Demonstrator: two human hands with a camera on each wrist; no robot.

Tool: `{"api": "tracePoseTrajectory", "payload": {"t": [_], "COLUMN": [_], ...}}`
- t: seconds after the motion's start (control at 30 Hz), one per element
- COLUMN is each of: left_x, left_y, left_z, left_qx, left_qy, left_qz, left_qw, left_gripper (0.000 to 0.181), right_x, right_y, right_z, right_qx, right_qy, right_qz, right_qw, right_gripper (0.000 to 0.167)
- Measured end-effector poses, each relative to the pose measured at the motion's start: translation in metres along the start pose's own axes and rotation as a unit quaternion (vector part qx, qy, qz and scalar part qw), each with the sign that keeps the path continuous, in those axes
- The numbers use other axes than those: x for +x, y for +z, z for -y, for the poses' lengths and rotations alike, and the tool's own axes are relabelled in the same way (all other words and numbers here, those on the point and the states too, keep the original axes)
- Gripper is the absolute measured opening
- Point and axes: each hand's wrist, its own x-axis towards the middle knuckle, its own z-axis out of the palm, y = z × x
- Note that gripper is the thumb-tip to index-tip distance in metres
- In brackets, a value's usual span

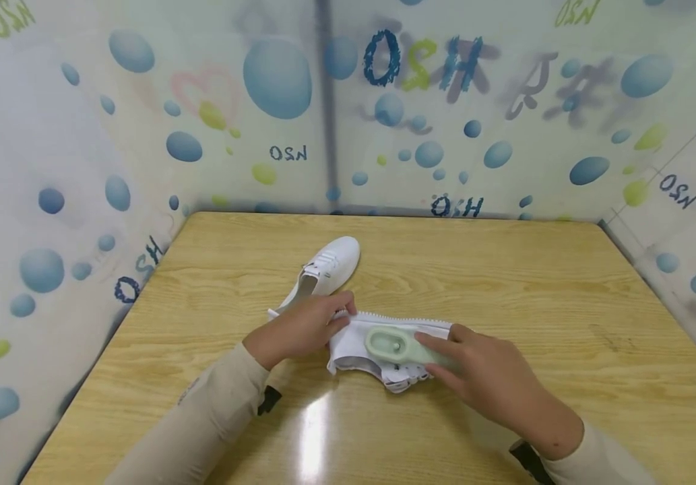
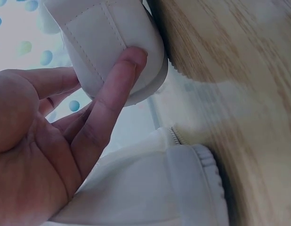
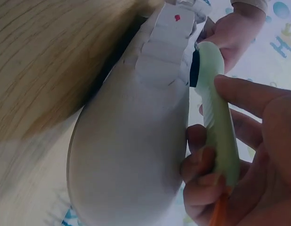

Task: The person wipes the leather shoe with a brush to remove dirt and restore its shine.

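Your left hand (image 1: 305, 327) pinches the heel of the tilted white lace-up sneaker (image 1: 350, 341) over the wooden table (image 1: 505, 269); your right hand (image 1: 493, 374) grips the pale-green brush (image 1: 385, 343) at its side; scrubbing seems the step in hand; the next stroke calls for a steady heel.

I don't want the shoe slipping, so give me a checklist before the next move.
1. Left hand holding the white shoe by the heel: ok.
2. Right hand gripping the green brush: ok.
3. Dark bristles facing the shoe's side: ok.
4. White shoe turned on its side: ok.
5. Other shoe upright, out of the brush's way: ok.
6. Area under the bristles clean: cannot tell, hidden.
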Motion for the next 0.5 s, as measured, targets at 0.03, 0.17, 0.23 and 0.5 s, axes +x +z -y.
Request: {"api": "tracePoseTrajectory", "payload": {"t": [0.03, 0.17, 0.23, 0.5], "left_x": [0.000, 0.001, 0.001, 0.000], "left_y": [0.000, -0.001, -0.001, -0.002], "left_z": [0.000, 0.000, 0.000, 0.000], "left_qx": [0.000, -0.002, -0.001, -0.001], "left_qy": [0.000, -0.004, -0.008, -0.005], "left_qz": [0.000, 0.005, 0.007, 0.004], "left_qw": [1.0000, 1.0000, 0.9999, 1.0000], "left_gripper": [0.007, 0.007, 0.007, 0.007], "right_x": [-0.001, -0.007, -0.012, -0.027], "right_y": [-0.001, -0.006, -0.009, -0.017], "right_z": [-0.001, -0.007, -0.011, -0.027], "right_qx": [-0.001, -0.004, -0.005, -0.002], "right_qy": [0.002, 0.023, 0.035, 0.047], "right_qz": [0.002, 0.010, 0.012, -0.016], "right_qw": [1.0000, 0.9997, 0.9993, 0.9988], "right_gripper": [0.045, 0.044, 0.044, 0.046]}}
